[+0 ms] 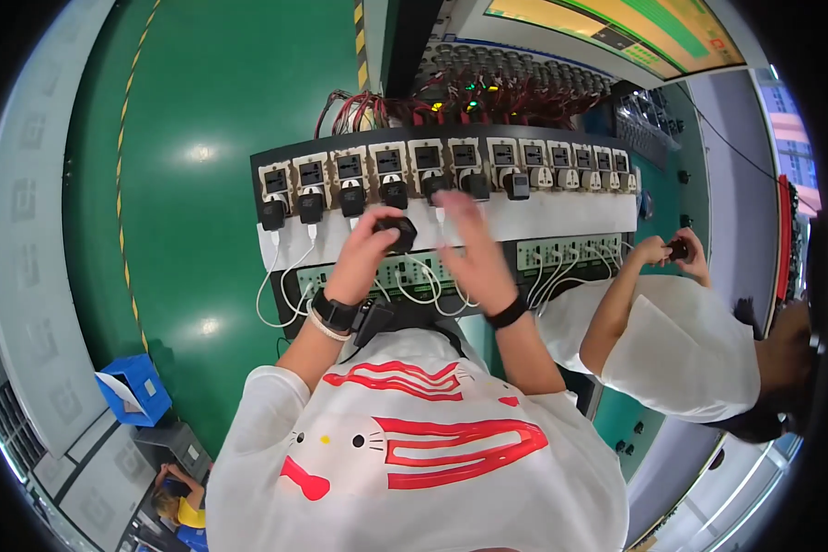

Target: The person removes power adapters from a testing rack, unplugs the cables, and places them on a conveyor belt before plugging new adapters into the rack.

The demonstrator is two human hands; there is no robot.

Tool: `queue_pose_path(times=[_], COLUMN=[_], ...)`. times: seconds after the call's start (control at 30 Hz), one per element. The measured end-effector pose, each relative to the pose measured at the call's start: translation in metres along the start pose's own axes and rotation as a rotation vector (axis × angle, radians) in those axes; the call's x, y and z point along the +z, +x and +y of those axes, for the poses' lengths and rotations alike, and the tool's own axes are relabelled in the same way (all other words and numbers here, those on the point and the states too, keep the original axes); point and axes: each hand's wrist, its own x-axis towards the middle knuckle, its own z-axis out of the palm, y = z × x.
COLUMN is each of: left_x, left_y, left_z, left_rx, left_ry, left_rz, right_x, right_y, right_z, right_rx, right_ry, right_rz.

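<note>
My left hand (366,253) grips a black power adapter (397,235) between thumb and fingers, above the white strip of the bench. My right hand (474,248) is smeared by motion, its fingers stretched out and the thumb apart, with nothing seen in it. Its fingertips are close to a black adapter (433,188) plugged into the socket row; whether they touch cannot be made out. Several more black adapters, such as the leftmost one (273,214), sit in the sockets. White cables (281,262) run from some of them to a green connector panel (315,276) in front of me.
Behind the sockets lie bundled red wires (488,101) under a yellow-green screen (630,37). At my right, a co-worker in a white shirt (681,340) holds a small dark object (678,250). A blue bin (135,389) stands on the green floor at left.
</note>
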Motion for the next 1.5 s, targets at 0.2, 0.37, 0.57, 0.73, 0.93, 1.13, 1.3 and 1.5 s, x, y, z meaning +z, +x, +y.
queue_pose_path(times=[0.2, 0.37, 0.57, 0.73, 0.93, 1.13, 1.3, 1.5], left_x=[0.023, 0.054, 0.074, 0.028, -0.037, -0.039, -0.007, 0.048], left_y=[0.0, -0.004, -0.001, 0.005, -0.021, -0.018, 0.006, -0.001], left_z=[-0.016, -0.02, -0.002, 0.002, 0.019, 0.033, 0.025, 0.022], left_rx=[0.16, 0.531, 0.578, 0.452, 0.339, 0.364, 0.416, 0.551], left_ry=[0.61, 0.996, 0.891, 0.803, 0.874, 0.888, 0.854, 0.971], left_rz=[-0.006, -0.191, -0.228, -0.249, -0.1, -0.162, -0.366, -0.684], right_x=[0.031, 0.015, -0.046, -0.077, -0.064, -0.061, -0.057, -0.046], right_y=[-0.03, -0.049, -0.023, 0.004, 0.012, 0.008, 0.024, 0.015], right_z=[0.002, 0.016, 0.079, 0.144, 0.146, 0.16, 0.16, 0.156], right_rx=[0.333, 0.751, 0.463, 0.466, 0.607, 0.54, 0.599, 0.639], right_ry=[0.492, 1.274, 0.485, -0.32, -0.343, -0.43, -0.546, -0.369], right_rz=[-0.097, 0.01, 0.605, 0.516, 0.616, 0.647, 0.564, 0.711])
